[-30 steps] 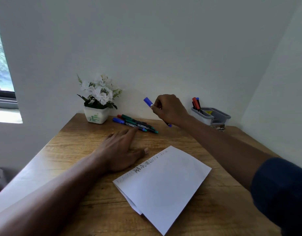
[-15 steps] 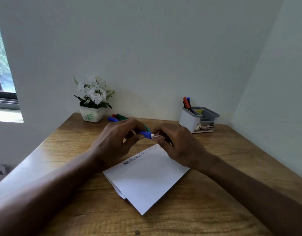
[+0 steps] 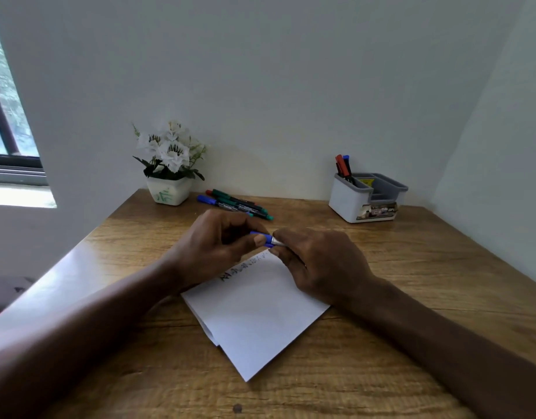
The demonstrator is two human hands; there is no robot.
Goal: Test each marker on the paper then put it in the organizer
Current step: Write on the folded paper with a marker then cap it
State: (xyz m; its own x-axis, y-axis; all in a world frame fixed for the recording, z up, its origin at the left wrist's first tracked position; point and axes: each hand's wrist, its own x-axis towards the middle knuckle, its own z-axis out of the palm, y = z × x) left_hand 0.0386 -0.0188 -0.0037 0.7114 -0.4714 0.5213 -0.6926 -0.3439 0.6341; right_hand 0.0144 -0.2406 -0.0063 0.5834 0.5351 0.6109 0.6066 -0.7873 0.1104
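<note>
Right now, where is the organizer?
In the head view, the grey-and-white organizer stands far right on the table, near the wall, red and blue markers upright in it.

Both bare forearms reach in from the lower corners and meet over the middle of the bench [image 3: 411, 267]. The left hand [image 3: 213, 246] is curled, its thumb and fingers [image 3: 259, 241] pinching the blue end of a marker [image 3: 268, 239]. The right hand [image 3: 318, 264], knuckles up, grips the marker's other end, its fingertips close against the left's.
</note>
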